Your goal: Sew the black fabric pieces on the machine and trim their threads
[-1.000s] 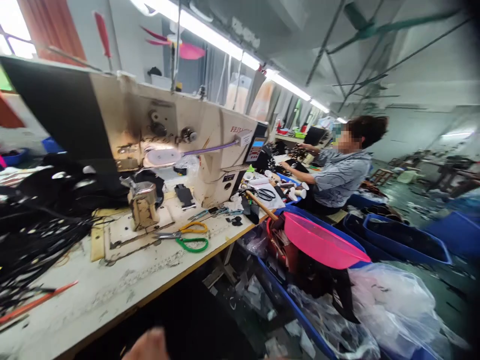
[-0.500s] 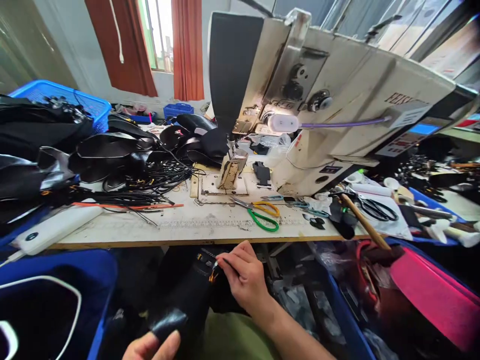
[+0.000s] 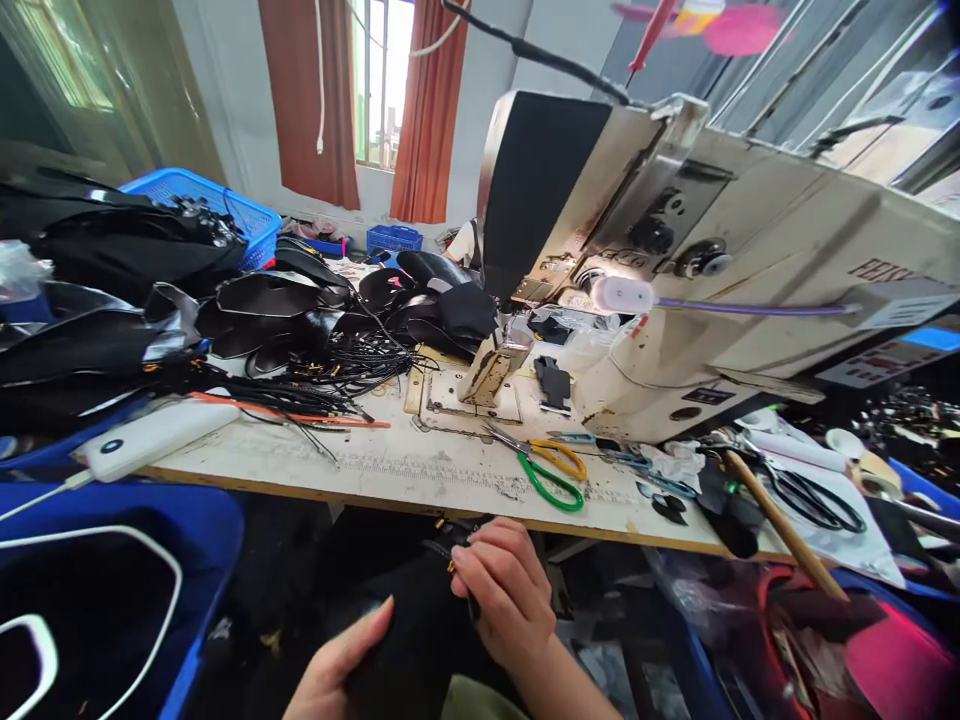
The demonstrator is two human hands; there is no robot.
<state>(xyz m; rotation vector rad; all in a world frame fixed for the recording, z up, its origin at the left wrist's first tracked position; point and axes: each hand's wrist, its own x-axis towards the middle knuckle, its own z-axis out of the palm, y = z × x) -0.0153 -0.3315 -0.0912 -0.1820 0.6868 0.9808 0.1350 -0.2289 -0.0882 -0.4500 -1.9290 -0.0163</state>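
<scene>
Head view: a black piece [image 3: 405, 610], probably leather or a like sheet material, lies between the person's 2 hands, off the worktop [image 3: 420, 490] and just below the middle of its front edge, above the green clothing [image 3: 484, 700] at the lap. The right hand [image 3: 506, 590] has its fingers curled and gathered on the far right part of the piece, next to small orange strands [image 3: 452, 566]; the left hand [image 3: 341, 660] lies at the near left part, thumb extended along it, its fingers hidden, so whether it grips cannot be told. The piece should prove light and limp, folding readily under its own weight, with a surface that may slide a little under dry fingertips. The broad body would likely tolerate firm pressure; the strands look the more delicate part and could snag or pull. The best hold is probably at 2 opposite margins, thumb above and fingers beneath, clear of the strands. On the worktop, near its front edge, lie scissors [image 3: 553, 482] with 1 yellow and 1 green handle; the sewing machine [image 3: 757, 260] stands behind them.
</scene>
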